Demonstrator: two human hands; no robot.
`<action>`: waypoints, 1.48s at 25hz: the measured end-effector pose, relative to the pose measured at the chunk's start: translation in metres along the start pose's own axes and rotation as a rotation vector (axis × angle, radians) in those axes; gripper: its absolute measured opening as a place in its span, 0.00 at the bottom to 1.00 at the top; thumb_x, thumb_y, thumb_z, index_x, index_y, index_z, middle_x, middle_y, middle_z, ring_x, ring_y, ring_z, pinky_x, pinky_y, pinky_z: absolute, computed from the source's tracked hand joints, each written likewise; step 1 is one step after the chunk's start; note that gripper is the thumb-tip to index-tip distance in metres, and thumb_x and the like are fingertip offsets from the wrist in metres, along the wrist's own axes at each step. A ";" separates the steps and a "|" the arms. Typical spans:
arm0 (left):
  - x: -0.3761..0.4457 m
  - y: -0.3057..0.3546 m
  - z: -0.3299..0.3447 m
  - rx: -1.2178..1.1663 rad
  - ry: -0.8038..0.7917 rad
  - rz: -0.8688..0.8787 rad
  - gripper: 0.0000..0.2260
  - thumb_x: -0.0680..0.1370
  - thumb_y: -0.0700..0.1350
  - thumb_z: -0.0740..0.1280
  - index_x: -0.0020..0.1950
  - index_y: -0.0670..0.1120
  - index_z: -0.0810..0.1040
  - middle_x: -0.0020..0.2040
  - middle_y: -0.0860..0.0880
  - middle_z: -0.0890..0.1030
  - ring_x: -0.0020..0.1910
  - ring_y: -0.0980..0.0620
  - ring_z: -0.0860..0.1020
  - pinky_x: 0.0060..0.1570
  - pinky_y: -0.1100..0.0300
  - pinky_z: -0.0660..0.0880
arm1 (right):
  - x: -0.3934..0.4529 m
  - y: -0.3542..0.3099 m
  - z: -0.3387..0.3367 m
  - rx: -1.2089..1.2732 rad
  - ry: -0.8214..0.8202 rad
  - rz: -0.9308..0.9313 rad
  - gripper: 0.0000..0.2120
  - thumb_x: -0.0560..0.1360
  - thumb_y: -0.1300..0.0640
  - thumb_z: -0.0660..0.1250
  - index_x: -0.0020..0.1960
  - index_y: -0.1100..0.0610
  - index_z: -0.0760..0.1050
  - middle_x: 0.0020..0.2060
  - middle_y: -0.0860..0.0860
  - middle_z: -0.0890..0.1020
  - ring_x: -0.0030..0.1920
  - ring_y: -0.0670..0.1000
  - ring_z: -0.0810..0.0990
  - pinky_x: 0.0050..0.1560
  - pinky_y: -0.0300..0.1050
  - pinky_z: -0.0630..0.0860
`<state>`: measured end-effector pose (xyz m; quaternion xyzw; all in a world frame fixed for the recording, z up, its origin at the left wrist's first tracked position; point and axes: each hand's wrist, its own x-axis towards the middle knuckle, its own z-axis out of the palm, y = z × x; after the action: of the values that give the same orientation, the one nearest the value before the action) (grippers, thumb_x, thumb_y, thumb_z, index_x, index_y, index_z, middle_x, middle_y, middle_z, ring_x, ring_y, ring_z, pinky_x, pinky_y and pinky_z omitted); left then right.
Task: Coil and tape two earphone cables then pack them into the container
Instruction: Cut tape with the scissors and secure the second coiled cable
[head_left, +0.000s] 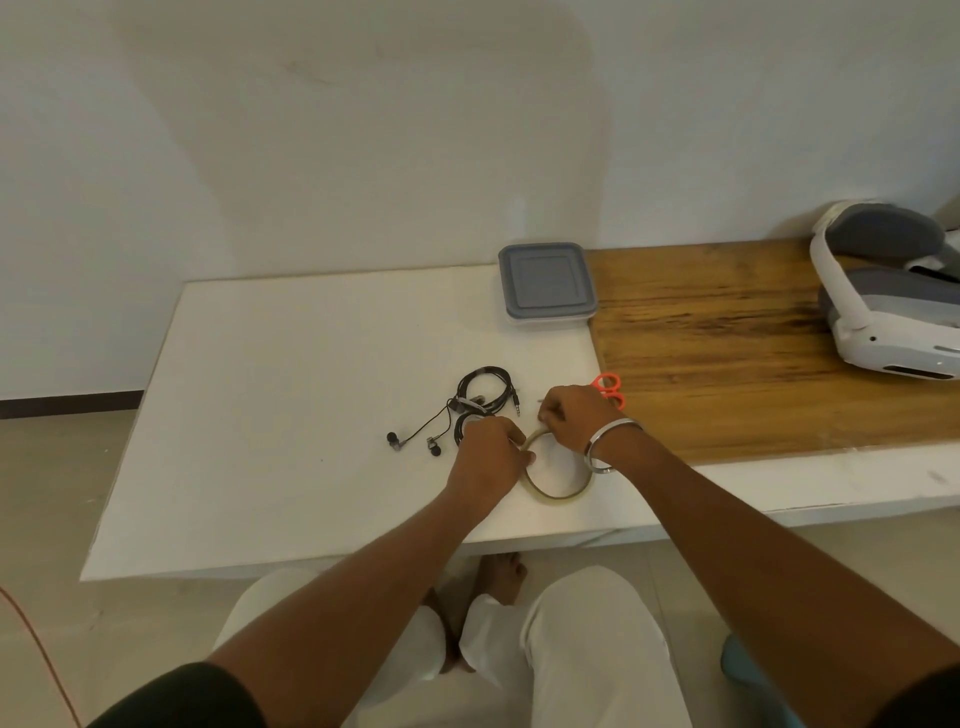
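Note:
A roll of clear tape (558, 492) lies flat on the white tabletop (291, 395). My left hand (488, 454) grips the roll's left rim. My right hand (574, 415) pinches at the roll's far rim, fingers curled. Black coiled earphones (483, 395) lie just beyond my left hand, with the earbuds (415, 442) trailing to the left and the jack pointing right. A second black cable is partly hidden under my left hand. The grey-lidded container (546, 283) stands closed at the back of the table.
Orange-handled scissors (609, 388) lie behind my right hand at the edge of the wooden board (727, 343). A white and grey headset (888, 291) sits at the far right. My knees are under the table's front edge.

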<state>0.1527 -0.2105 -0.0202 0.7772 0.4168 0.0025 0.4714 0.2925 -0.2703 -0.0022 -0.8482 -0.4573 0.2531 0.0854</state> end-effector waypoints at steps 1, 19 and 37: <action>-0.001 0.000 0.001 0.011 0.030 0.018 0.09 0.72 0.39 0.74 0.51 0.39 0.81 0.38 0.42 0.82 0.37 0.45 0.82 0.45 0.48 0.81 | 0.001 0.001 -0.001 0.001 0.000 0.004 0.10 0.77 0.58 0.60 0.53 0.60 0.78 0.50 0.56 0.83 0.49 0.55 0.80 0.51 0.48 0.76; -0.015 -0.005 -0.012 0.113 0.165 0.180 0.09 0.75 0.43 0.69 0.54 0.45 0.78 0.52 0.48 0.77 0.47 0.53 0.74 0.46 0.60 0.74 | 0.005 -0.016 -0.025 0.271 -0.256 0.211 0.14 0.73 0.48 0.68 0.51 0.58 0.80 0.42 0.51 0.81 0.41 0.49 0.76 0.44 0.41 0.73; -0.025 -0.018 -0.077 -0.365 0.179 -0.024 0.11 0.81 0.39 0.57 0.53 0.44 0.80 0.40 0.47 0.80 0.35 0.52 0.78 0.35 0.62 0.76 | -0.005 -0.061 -0.039 0.186 0.000 -0.082 0.07 0.75 0.56 0.66 0.49 0.57 0.81 0.44 0.53 0.82 0.42 0.50 0.78 0.45 0.40 0.72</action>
<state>0.0942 -0.1670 0.0195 0.6703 0.4589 0.1413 0.5657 0.2656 -0.2364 0.0556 -0.8174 -0.4660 0.2908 0.1739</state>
